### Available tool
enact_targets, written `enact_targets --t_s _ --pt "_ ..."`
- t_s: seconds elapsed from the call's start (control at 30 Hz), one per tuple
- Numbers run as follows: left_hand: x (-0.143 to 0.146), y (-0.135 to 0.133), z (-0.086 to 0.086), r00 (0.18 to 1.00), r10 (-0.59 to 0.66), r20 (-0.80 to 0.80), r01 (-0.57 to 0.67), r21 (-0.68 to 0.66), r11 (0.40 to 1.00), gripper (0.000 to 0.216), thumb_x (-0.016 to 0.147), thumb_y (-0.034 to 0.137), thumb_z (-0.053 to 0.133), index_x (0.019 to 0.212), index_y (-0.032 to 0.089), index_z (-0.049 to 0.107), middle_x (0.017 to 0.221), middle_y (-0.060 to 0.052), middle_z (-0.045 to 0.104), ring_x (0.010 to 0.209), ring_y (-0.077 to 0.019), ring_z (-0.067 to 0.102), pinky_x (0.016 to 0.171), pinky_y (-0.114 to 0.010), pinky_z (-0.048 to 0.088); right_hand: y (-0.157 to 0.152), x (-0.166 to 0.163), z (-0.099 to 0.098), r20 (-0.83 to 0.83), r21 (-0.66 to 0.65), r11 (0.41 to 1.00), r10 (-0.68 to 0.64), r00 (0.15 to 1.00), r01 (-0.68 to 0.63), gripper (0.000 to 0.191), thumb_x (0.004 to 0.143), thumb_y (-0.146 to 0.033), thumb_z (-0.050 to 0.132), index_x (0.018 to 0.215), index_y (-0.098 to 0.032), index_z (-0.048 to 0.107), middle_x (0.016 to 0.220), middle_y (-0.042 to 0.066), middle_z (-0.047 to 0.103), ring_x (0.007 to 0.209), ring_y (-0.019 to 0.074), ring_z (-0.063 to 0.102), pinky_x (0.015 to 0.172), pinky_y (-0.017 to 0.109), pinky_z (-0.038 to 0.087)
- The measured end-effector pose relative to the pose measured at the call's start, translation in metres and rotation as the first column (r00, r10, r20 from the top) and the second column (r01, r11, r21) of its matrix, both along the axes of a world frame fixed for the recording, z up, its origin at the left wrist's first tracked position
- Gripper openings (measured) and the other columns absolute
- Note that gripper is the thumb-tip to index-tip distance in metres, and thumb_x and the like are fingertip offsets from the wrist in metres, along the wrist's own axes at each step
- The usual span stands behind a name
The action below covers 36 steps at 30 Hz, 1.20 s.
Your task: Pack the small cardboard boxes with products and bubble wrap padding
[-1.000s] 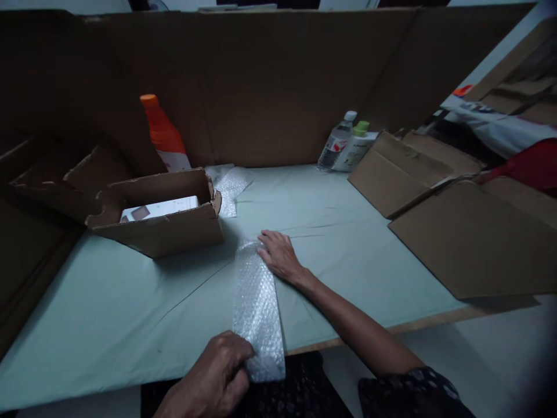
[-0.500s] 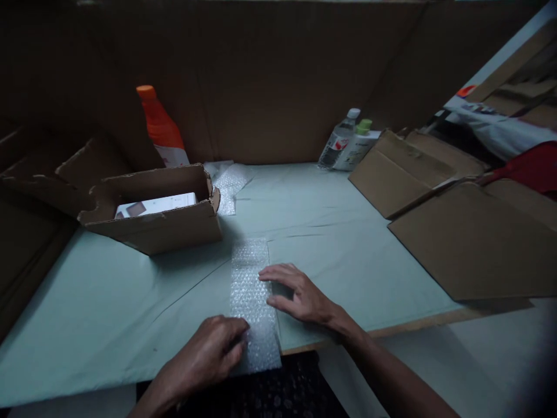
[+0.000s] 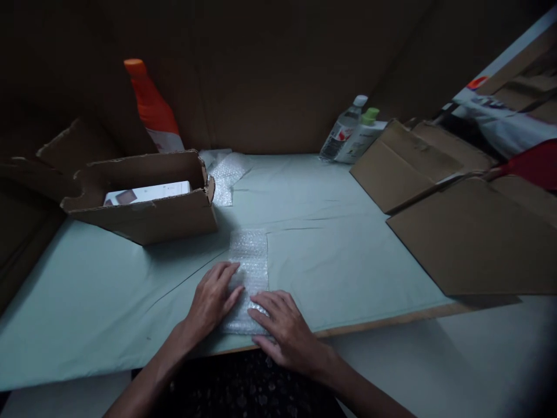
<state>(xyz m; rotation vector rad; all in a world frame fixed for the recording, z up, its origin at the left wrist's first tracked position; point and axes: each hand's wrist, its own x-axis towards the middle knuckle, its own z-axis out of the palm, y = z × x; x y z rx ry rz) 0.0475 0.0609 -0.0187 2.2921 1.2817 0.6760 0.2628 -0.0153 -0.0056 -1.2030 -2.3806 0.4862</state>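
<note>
A strip of clear bubble wrap (image 3: 249,249) lies lengthwise on the pale green cloth, its near end close to the table's front edge. My left hand (image 3: 211,296) rests along the strip's left side, fingers apart, with the fingertips on the wrap. On the right side of the near end lies my right hand (image 3: 282,328), fingers spread, the tips touching the wrap and the thumb by its near edge. Neither hand grips anything that I can see. Parts of the strip's near end are hidden under the fingers.
An open cardboard box (image 3: 183,217) holding a white printed box (image 3: 161,190) stands at left. Behind it are an orange bottle (image 3: 154,110) and more bubble wrap (image 3: 226,174). A clear bottle (image 3: 343,130), a green-capped bottle (image 3: 361,136) and folded cardboard (image 3: 470,238) are at right.
My left hand has moved forward along the strip and its fingers have opened out. My right hand has come back to the near end, which no longer hangs over the table edge.
</note>
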Motion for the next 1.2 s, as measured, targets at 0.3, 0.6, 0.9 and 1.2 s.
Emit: enact_targets --t_s 0.3,0.6,0.9,1.2 --pt "-0.02 -0.049 0.01 0.987 -0.104 0.122 0.096 0.07 0.993 0.037 0.094 0.018 0.054 0.131 0.022 0.052 0.103 -0.008 0.069 0.096 -0.0211 0.064 0.085 -0.036 0.053 0.01 -0.003 -0.015 -0.315 -0.03 0.988 -0.156 0.936 0.154 0.015 0.096 -0.018 0.057 0.107 -0.021 0.066 0.094 0.004 0.075 0.086 0.0192 0.067 0.078 0.034 0.05" --pt "-0.003 -0.028 -0.011 0.992 0.121 -0.02 -0.114 0.209 0.971 0.027 0.095 0.021 0.054 0.121 0.016 0.059 0.099 -0.011 0.067 0.089 -0.0248 0.062 0.079 -0.041 0.052 0.006 0.008 -0.006 -0.094 0.184 0.968 -0.157 0.983 0.173 0.033 0.09 -0.018 0.063 0.123 -0.022 0.06 0.126 0.012 0.066 0.117 0.0287 0.058 0.096 0.048 0.044" --pt "-0.024 -0.046 0.003 0.988 -0.122 0.098 0.107 0.143 0.984 0.037 0.092 0.007 0.048 0.126 0.02 0.053 0.101 -0.007 0.071 0.096 -0.0206 0.064 0.089 -0.038 0.05 0.017 0.004 -0.008 -0.224 -0.063 0.992 -0.118 0.967 0.106 0.019 0.096 -0.02 0.058 0.114 -0.02 0.065 0.099 0.005 0.076 0.089 0.0209 0.067 0.084 0.039 0.048" --pt "-0.01 -0.029 -0.005 0.994 0.105 0.039 -0.108 0.109 0.988 0.025 0.093 0.021 0.051 0.112 0.016 0.066 0.085 -0.007 0.073 0.079 -0.0224 0.067 0.076 -0.037 0.053 0.004 0.01 -0.001 -0.093 0.132 0.977 -0.155 0.984 0.166 0.037 0.09 -0.022 0.066 0.126 -0.019 0.059 0.131 0.015 0.063 0.119 0.0299 0.057 0.096 0.048 0.044"
